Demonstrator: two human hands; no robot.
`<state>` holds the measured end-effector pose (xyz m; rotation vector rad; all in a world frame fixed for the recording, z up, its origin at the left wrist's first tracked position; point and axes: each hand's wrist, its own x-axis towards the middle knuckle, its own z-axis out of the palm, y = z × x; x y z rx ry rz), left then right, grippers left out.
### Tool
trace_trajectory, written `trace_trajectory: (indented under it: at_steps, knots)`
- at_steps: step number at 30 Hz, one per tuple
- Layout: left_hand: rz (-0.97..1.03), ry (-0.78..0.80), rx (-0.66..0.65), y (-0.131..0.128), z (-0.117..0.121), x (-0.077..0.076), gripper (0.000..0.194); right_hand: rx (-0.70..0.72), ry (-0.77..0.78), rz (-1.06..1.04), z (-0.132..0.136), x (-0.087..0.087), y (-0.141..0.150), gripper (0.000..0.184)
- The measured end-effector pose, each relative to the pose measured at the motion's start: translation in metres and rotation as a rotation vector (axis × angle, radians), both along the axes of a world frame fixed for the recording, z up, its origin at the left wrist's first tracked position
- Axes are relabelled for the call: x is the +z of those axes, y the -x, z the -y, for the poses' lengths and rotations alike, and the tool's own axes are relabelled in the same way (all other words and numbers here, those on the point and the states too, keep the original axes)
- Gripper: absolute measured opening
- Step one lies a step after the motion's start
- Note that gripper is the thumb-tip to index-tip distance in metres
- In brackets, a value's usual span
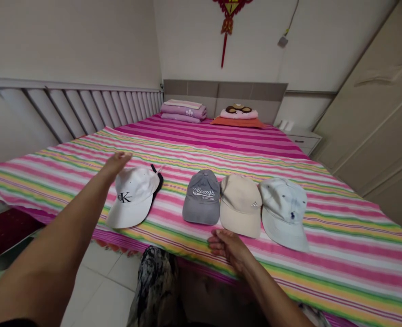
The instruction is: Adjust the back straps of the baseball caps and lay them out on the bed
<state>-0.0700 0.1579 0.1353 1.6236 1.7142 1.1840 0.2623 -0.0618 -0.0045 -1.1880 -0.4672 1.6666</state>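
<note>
My left hand (pixel 118 162) is at the far left side of a white cap (pixel 136 186) with black CK letters. Its fingers point right, partly stretched out, and no grip on the cap shows. Something black (pixel 158 182), with a strap end, peeks out from behind the white cap's right side. My right hand (pixel 226 245) lies open at the bed's front edge, palm turned left, just below a grey cap (pixel 201 200) with white lettering and a beige cap (pixel 240 204). To their right sits a pale blue cap (pixel 285 213) with a small dark logo.
A striped sheet (pixel 173 156) covers the bed. Folded purple bedding (pixel 183 112) and an orange pillow (pixel 236 122) are by the headboard (pixel 201 88). White rails (pixel 95 106) run along the left. A nightstand (pixel 302 138) and wardrobe (pixel 374 100) stand at right.
</note>
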Motion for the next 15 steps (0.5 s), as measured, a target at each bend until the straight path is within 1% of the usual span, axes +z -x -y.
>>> trace_trajectory:
  at_steps: [2,3,5,6,7,8,9,10,11,13,15]
  knots:
    - [-0.076,0.044,0.036,-0.001,0.012,-0.017,0.075,-0.020,0.025,-0.051,-0.002,0.001,0.004,0.019]
    - [-0.127,0.030,0.052,0.000,0.020,-0.026,0.078,-0.038,0.035,-0.080,-0.004,0.002,0.005,0.019]
    - [-0.236,-0.023,0.155,0.009,0.038,-0.047,0.084,-0.093,0.051,-0.135,-0.011,0.002,0.010,0.017]
    - [-0.242,-0.009,0.216,0.016,0.047,-0.058,0.087,-0.127,0.057,-0.159,-0.015,0.001,0.012,0.017]
    - [-0.186,0.059,0.314,0.023,0.057,-0.069,0.092,-0.163,0.062,-0.182,-0.020,0.000,0.014,0.016]
    - [-0.102,0.160,0.362,0.029,0.066,-0.080,0.098,-0.195,0.066,-0.204,-0.025,-0.001,0.017,0.016]
    - [-0.017,0.248,0.381,0.035,0.074,-0.089,0.102,-0.222,0.070,-0.226,-0.029,-0.003,0.019,0.016]
    - [0.054,0.328,0.367,0.039,0.081,-0.097,0.104,-0.243,0.072,-0.247,-0.034,-0.004,0.021,0.016]
    - [0.093,0.364,0.354,0.040,0.087,-0.103,0.104,-0.259,0.074,-0.268,-0.038,-0.004,0.023,0.017]
    - [0.213,0.370,0.347,0.039,0.092,-0.109,0.099,-0.280,0.073,-0.302,-0.045,-0.003,0.025,0.019]
    - [0.424,0.340,0.347,0.033,0.092,-0.109,0.088,-0.290,0.069,-0.327,-0.048,-0.001,0.026,0.021]
